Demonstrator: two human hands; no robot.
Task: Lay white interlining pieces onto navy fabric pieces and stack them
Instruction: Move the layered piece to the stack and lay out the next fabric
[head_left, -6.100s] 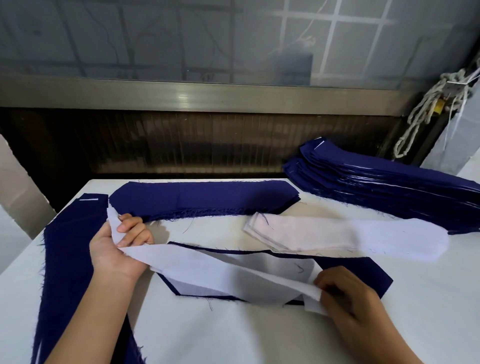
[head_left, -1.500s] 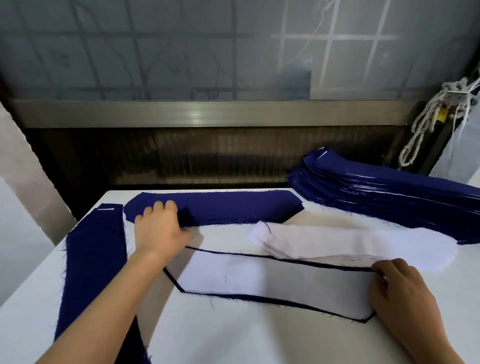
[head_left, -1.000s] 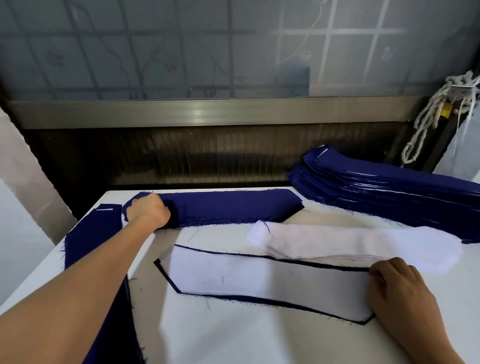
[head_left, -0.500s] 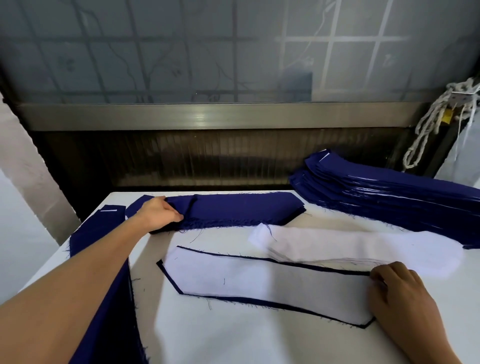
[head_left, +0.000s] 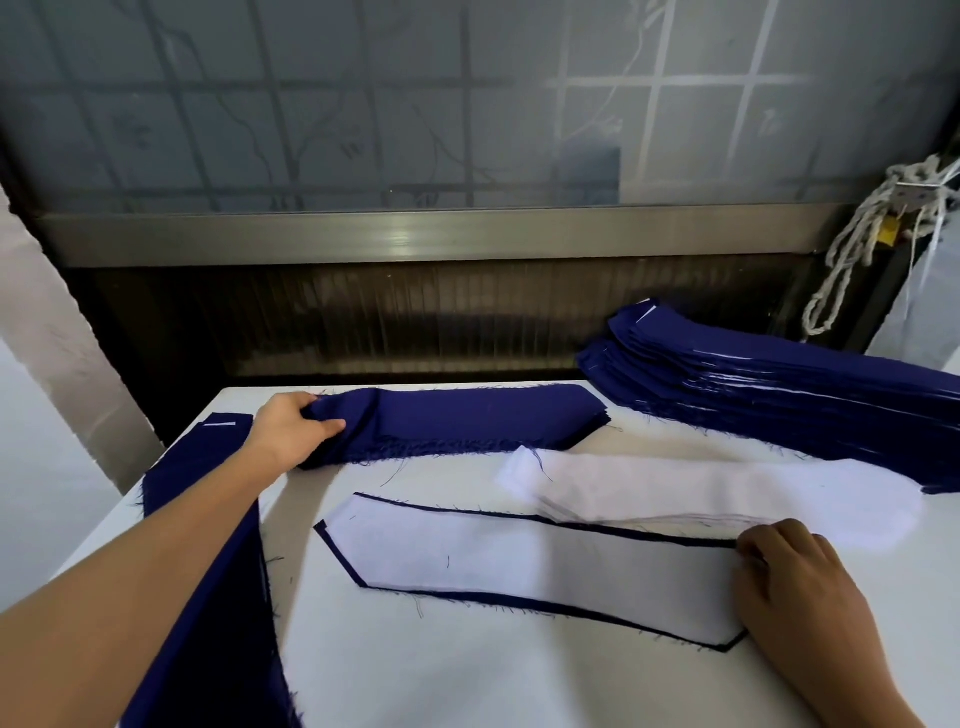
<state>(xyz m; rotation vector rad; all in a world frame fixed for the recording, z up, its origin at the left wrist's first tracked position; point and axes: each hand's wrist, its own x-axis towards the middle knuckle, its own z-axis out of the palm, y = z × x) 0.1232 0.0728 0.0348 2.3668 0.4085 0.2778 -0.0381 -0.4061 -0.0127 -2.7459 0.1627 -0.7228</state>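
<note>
The fingers (head_left: 307, 401) and thumb of the left hand (head_left: 291, 432) pinch the left end of the navy pile (head_left: 467, 420) at the far side of the bench (head_left: 467, 675) (the top layer bunches there). The bent fingers of the right hand (head_left: 800, 587) lie on the right end of the white interlining piece (head_left: 545, 566); whether they pinch it, I cannot tell. This piece lies flat on a navy piece (head_left: 337, 553), just in front of the loose interlining stack (head_left: 727, 493).
</note>
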